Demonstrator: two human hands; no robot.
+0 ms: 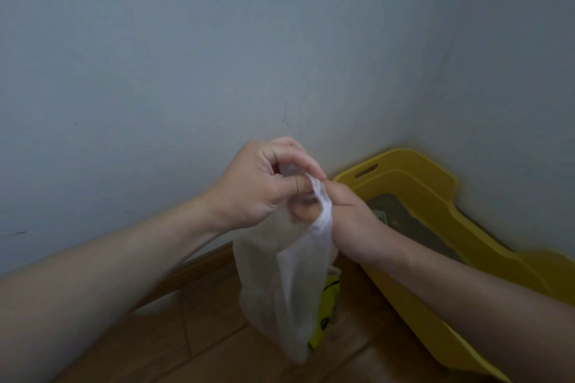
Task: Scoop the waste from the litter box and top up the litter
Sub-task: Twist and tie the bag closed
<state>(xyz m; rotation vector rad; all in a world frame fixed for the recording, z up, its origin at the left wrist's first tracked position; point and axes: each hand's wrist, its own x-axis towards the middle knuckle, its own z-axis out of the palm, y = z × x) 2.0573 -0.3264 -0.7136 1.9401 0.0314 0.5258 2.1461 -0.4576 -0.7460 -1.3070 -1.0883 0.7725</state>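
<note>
Grey wall (186,56) corner, brown floor (202,336); two hands meet on a bag.
Left hand (264,185) pinches the twisted neck of the thin white bag (277,286); right hand (353,222) touches it at 3 o'clock, fingers hidden, grip unclear; the bag hangs toward 6 o'clock; yellow litter box (435,193) lies at 3 o'clock by the wall.

The head camera is looking forward and slightly down, facing the wall (217,40) closely. The litter box (417,162) is showing at four o'clock.
</note>
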